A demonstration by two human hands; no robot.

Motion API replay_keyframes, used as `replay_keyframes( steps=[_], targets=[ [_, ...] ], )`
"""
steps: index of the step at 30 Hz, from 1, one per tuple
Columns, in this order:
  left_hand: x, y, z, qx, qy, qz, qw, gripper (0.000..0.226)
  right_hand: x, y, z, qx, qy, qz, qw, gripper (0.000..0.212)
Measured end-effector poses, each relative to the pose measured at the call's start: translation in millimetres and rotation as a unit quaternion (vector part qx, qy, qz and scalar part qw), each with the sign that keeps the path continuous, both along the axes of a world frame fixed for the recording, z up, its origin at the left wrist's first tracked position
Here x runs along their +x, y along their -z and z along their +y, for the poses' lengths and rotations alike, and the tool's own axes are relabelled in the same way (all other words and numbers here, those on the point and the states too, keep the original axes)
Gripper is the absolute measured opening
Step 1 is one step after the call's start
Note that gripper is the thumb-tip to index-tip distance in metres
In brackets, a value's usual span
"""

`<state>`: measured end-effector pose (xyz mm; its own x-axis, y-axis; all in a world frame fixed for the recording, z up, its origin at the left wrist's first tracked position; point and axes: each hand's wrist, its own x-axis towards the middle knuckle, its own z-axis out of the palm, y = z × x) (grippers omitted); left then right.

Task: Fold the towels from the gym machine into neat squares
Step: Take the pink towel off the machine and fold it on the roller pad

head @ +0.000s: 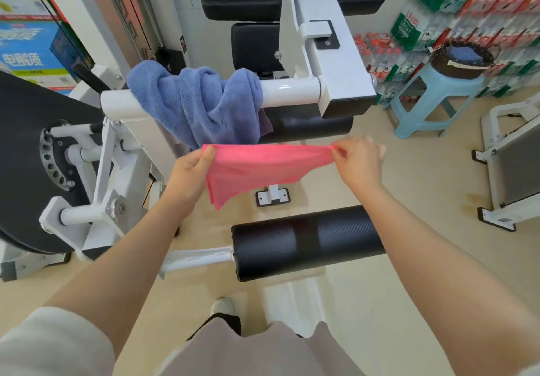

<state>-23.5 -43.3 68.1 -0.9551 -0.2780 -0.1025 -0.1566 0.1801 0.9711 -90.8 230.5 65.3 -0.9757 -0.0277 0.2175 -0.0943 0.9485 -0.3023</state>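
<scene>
A pink towel hangs stretched in the air between my two hands, folded over with its lower corner drooping to the left. My left hand grips its left top corner, thumb on top. My right hand pinches its right top corner. Just behind it, a blue towel lies bunched over the white bar of the gym machine, hanging down on the near side.
A black padded roller juts out below my hands. A black weight disc stands at the left. A light-blue stool at the right carries a dark basket with something blue inside. Packs of bottled water are stacked behind.
</scene>
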Motion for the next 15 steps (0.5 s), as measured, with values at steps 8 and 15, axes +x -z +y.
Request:
replay_keyframes(
  steps=[8, 15],
  targets=[
    [55, 68, 12, -0.057, 0.095, -0.199, 0.974, 0.035, 50, 45, 47, 0.079, -0.118, -0.282, 0.949, 0.018],
    [97, 102, 35, -0.064, 0.116, -0.267, 0.954, 0.035, 87, 75, 79, 0.062, -0.159, -0.395, 0.903, 0.021]
  ],
)
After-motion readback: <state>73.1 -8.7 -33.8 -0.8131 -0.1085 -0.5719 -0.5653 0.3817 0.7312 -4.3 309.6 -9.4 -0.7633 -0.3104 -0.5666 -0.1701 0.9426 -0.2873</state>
